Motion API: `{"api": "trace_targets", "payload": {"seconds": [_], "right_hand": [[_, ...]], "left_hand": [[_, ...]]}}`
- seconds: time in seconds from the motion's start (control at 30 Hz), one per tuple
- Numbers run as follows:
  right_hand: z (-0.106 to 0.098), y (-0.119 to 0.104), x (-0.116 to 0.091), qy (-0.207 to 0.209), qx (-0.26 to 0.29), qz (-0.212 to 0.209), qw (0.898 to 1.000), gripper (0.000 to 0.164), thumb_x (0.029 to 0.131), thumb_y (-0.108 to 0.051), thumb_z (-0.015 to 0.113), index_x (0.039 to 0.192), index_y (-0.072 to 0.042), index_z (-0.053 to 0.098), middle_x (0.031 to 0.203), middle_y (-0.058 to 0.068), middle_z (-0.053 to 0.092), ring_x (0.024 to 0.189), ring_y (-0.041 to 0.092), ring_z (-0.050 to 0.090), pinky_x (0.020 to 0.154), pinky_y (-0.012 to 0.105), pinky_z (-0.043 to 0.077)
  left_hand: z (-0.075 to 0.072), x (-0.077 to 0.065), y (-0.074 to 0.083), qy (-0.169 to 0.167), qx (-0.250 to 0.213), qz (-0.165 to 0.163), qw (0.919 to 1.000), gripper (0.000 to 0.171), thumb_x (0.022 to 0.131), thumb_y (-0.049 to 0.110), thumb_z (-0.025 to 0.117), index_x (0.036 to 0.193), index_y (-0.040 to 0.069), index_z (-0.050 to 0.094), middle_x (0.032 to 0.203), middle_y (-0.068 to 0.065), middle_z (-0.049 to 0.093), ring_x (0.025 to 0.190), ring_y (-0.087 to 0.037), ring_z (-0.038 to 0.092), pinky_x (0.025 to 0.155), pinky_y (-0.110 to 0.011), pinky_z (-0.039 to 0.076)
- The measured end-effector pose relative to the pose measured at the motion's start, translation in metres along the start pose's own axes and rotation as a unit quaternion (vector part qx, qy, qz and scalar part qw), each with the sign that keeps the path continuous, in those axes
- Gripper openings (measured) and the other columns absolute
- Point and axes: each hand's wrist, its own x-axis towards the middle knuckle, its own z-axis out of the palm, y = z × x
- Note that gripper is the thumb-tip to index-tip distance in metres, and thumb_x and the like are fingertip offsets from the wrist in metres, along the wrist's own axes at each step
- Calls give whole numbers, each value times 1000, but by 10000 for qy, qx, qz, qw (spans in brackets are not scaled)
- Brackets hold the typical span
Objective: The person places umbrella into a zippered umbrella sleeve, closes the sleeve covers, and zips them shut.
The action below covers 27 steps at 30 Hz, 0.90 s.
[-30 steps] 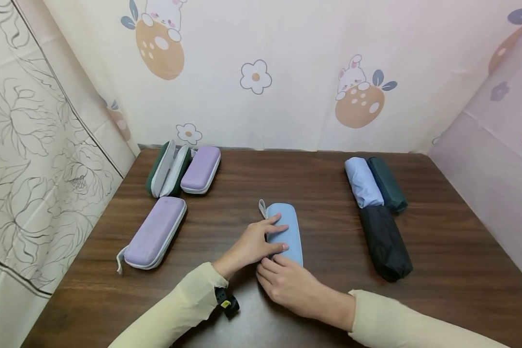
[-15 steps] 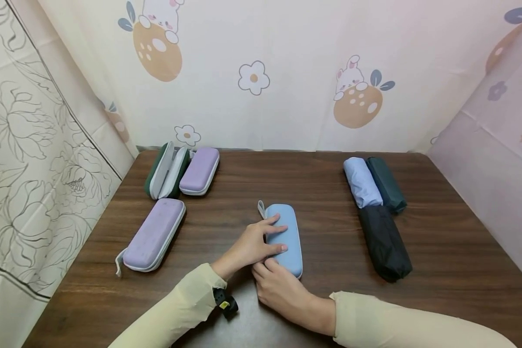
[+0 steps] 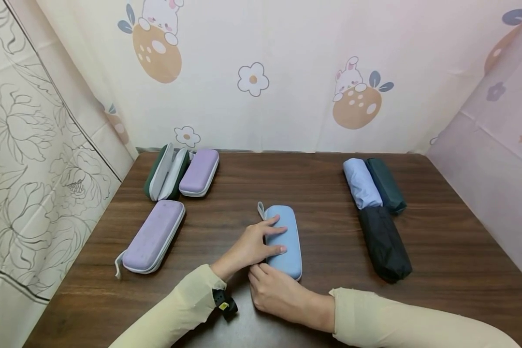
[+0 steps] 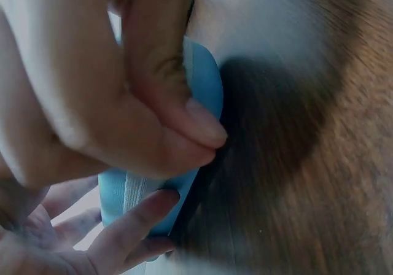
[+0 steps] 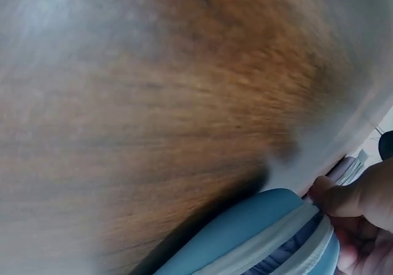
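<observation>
A light blue zip case [image 3: 284,241] lies on the table at the middle of the head view, its pale loop at the far end. My left hand [image 3: 254,244] rests on its left side, with thumb and two fingers spread over the top. At the near left corner, my right hand [image 3: 278,292] pinches the zipper pull between thumb and index finger; the pull is hidden behind the fingers [image 4: 202,124]. The right wrist view shows the zipper parted along one edge, with dark blue fabric [image 5: 276,253] in the gap.
At the left lie two purple zip cases [image 3: 154,237] [image 3: 199,172] and an open dark green case [image 3: 168,174] with a pale lining. On the right are folded umbrellas in light blue [image 3: 362,183], dark green [image 3: 386,186] and black [image 3: 384,244]. Patterned curtains stand behind and beside the table.
My right hand has moved left around the near end of the blue case to its left corner. My left hand stays on the case.
</observation>
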Motion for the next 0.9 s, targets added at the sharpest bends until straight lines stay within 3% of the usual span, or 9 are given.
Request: {"api": "trace_targets", "payload": {"seconds": [0.27, 0.4, 0.5, 0.67, 0.73, 0.83, 0.9], "right_hand": [[-6, 8, -14, 89, -36, -1013, 9948, 22, 93, -25, 49, 88, -18, 69, 76, -3, 54, 64, 12, 43, 59, 25, 37], [-8, 6, -21, 240, -18, -1124, 9934, 25, 94, -20, 45, 89, -16, 68, 73, -3, 52, 58, 10, 42, 53, 23, 38], [-10, 0, -24, 412, 78, -794, 9960, 37, 98, -10, 32, 95, -11, 69, 75, 0, 55, 57, 9, 44, 53, 21, 42], [-14, -12, -24, 592, 879, 412, 9935, 54, 100, 0, 13, 98, -7, 67, 81, 2, 59, 65, 11, 54, 62, 21, 48], [-17, -13, -24, 546, 1346, 879, 9855, 40, 100, -1, 25, 97, -8, 65, 82, 1, 60, 68, 11, 56, 64, 21, 49], [-22, -9, -23, 370, 2094, 1530, 9651, 10, 92, -3, 52, 95, -8, 60, 80, -1, 58, 65, 9, 54, 55, 18, 45], [-27, -6, -23, 244, 2436, 1888, 9510, 15, 81, -4, 68, 90, -8, 57, 75, -1, 54, 60, 8, 51, 46, 17, 40]], "left_hand": [[0, 0, 2, -53, 2, -61, 10000, 45, 86, 17, 72, 128, 8, 61, 148, -8, 37, 136, -31, 31, 99, -42, 41], [1, -1, 2, -45, -12, -96, 9999, 45, 85, 17, 72, 128, 7, 61, 148, -10, 37, 136, -33, 30, 100, -42, 40], [1, -2, 2, -55, -12, -127, 9999, 46, 85, 17, 73, 128, 7, 61, 148, -10, 37, 135, -34, 30, 101, -43, 39], [1, -2, 3, -96, -5, -121, 9999, 46, 84, 15, 74, 128, 6, 61, 148, -11, 37, 136, -34, 30, 100, -43, 39], [0, -1, 4, -80, 9, -105, 9999, 46, 83, 14, 74, 127, 6, 61, 148, -11, 37, 135, -34, 30, 100, -42, 40], [-1, -1, 5, -58, 15, -126, 9999, 47, 83, 14, 75, 127, 6, 61, 148, -11, 37, 135, -34, 30, 100, -42, 40], [0, 0, 5, -86, 15, -158, 9998, 47, 83, 14, 74, 128, 7, 61, 148, -10, 36, 136, -33, 29, 100, -42, 40]]}}
